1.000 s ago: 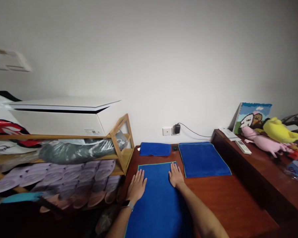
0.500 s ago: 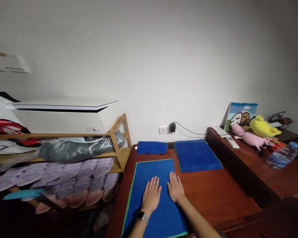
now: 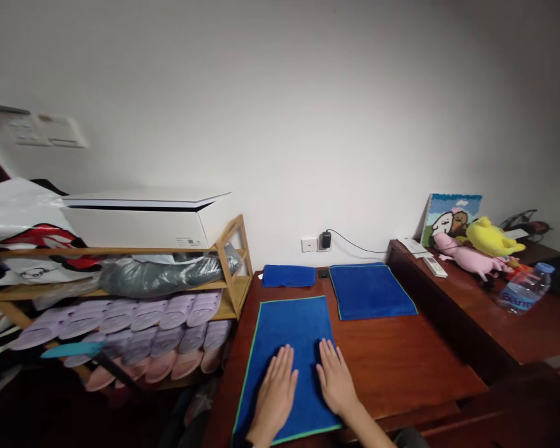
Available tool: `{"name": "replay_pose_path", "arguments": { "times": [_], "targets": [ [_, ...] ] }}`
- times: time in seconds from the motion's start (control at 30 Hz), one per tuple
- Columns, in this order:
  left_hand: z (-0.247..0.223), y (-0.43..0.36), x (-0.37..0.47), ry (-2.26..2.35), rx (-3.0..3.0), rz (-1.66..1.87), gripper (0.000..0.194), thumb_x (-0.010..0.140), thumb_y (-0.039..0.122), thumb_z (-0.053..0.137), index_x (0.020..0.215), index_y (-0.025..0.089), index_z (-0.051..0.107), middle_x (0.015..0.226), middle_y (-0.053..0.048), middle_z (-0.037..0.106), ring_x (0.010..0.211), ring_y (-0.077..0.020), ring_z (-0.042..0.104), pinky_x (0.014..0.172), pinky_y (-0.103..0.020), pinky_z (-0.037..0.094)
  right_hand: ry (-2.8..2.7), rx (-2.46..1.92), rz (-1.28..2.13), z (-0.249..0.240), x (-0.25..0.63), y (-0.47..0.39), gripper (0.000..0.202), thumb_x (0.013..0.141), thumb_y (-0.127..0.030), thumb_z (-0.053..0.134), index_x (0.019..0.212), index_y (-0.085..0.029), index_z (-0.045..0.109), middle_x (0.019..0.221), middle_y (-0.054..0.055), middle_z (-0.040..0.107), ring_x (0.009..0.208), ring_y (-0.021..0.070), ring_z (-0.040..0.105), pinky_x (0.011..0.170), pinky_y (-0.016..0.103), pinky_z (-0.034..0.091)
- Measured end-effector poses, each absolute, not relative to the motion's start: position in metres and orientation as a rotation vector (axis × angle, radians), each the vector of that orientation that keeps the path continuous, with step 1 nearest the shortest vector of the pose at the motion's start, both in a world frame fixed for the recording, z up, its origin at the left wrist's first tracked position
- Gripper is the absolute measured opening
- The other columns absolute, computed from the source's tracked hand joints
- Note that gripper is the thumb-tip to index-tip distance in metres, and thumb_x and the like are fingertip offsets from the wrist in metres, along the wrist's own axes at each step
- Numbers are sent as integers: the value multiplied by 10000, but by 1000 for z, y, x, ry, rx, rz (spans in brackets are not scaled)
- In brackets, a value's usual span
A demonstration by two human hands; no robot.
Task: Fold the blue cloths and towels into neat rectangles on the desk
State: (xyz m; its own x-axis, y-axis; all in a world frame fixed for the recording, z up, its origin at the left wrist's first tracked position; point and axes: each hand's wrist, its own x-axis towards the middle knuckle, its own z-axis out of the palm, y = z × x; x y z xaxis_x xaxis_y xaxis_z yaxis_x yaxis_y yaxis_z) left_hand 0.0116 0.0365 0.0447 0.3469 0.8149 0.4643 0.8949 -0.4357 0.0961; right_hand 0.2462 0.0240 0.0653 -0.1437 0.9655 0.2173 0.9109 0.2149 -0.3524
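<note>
A blue cloth (image 3: 297,323) with a green edge lies spread on the brown table, long side running toward me. On its lower left part rests my left hand (image 3: 276,389), palm down with fingers stretched out. My right hand (image 3: 335,378) is flat at the cloth's right edge, fingers extended and slightly apart. Neither hand holds anything. A folded blue cloth (image 3: 289,275) sits behind, near the wall, and another blue cloth (image 3: 372,290) with a green edge lies flat at the back right.
Left of the table stands a wooden rack (image 3: 233,292) with slippers and a white box (image 3: 135,225). On the raised right-hand surface are a remote (image 3: 435,267), a pink plush toy (image 3: 466,256), a yellow plush toy (image 3: 492,238) and a bottle (image 3: 525,290). A black plug (image 3: 326,239) is in the wall.
Both hands have moved toward me along the cloth, still flat. The watch on my left wrist is now mostly out of view. The camera view has shifted slightly left.
</note>
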Motion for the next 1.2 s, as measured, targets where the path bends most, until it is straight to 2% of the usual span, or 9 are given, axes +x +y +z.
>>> {"name": "replay_pose_path", "arguments": {
  "times": [0.13, 0.27, 0.37, 0.5, 0.67, 0.77, 0.93, 1.03, 1.2],
  "targets": [
    [38, 19, 60, -1480, -2576, -609, 602, 1114, 380, 381, 1709, 288, 358, 1710, -49, 503, 1560, -257, 523, 1272, -474, 481, -2118, -1761, 281, 45, 252, -9, 663, 1152, -538, 232, 1726, -222, 330, 1775, 1, 277, 1667, 253, 291, 1390, 447, 248],
    [15, 15, 14, -1624, -2462, -580, 588, 1117, 426, 348, 1682, 285, 428, 1689, -46, 537, 1548, -259, 538, 1249, -480, 507, -2110, -1774, 334, 47, 254, -10, 656, 1147, -545, 255, 1732, -252, 298, 1777, -25, 220, 1672, 245, 266, 1394, 452, 250],
    [-7, 10, -50, -1797, -2274, -598, 636, 1109, 467, 305, 1717, 281, 338, 1698, -50, 530, 1551, -277, 535, 1249, -517, 503, -2099, -1779, 361, 51, 252, -7, 651, 1147, -539, 249, 1735, -260, 281, 1777, -31, 205, 1674, 254, 258, 1400, 463, 235],
    [-18, -2, -103, -1847, -2181, -633, 680, 1106, 479, 269, 1747, 317, 113, 1648, -48, 599, 1494, -281, 601, 1230, -534, 517, -2103, -1779, 323, 52, 251, -8, 641, 1150, -530, 271, 1730, -258, 294, 1771, -16, 244, 1662, 268, 301, 1388, 458, 275],
    [12, -12, -62, -1719, -2219, -720, 717, 1113, 384, 343, 1744, 300, 11, 1715, -54, 511, 1551, -263, 533, 1279, -495, 479, -2074, -1689, 169, 47, 265, -20, 606, 1165, -480, 313, 1733, -274, 269, 1760, 8, 315, 1628, 284, 383, 1343, 493, 372],
    [36, -16, 4, -1599, -2396, -769, 714, 1110, 368, 393, 1751, 334, 81, 1739, -27, 464, 1571, -255, 504, 1276, -498, 502, -2099, -1597, 112, 42, 275, -28, 600, 1167, -464, 348, 1733, -280, 267, 1749, 19, 346, 1610, 279, 419, 1318, 472, 414],
    [61, -13, 87, -1534, -2729, -679, 606, 1103, 440, 393, 1701, 344, 369, 1725, -8, 458, 1562, -289, 507, 1280, -492, 515, -2127, -1530, 54, 34, 279, -31, 604, 1156, -466, 396, 1726, -293, 298, 1723, 47, 392, 1579, 296, 466, 1299, 473, 440],
    [50, -10, 75, -1614, -2694, -661, 589, 1095, 444, 393, 1680, 373, 408, 1712, 17, 476, 1562, -300, 508, 1279, -507, 510, -2118, -1537, 39, 31, 278, -30, 613, 1154, -463, 407, 1729, -286, 289, 1723, 55, 388, 1573, 298, 474, 1287, 476, 456],
    [2, -18, -29, -1791, -2302, -709, 637, 1092, 421, 338, 1722, 339, 282, 1676, -39, 550, 1520, -303, 569, 1221, -598, 524, -2083, -1554, 108, 35, 277, -29, 602, 1149, -456, 423, 1722, -301, 325, 1727, 35, 384, 1578, 302, 464, 1286, 487, 460]
  ]
}}
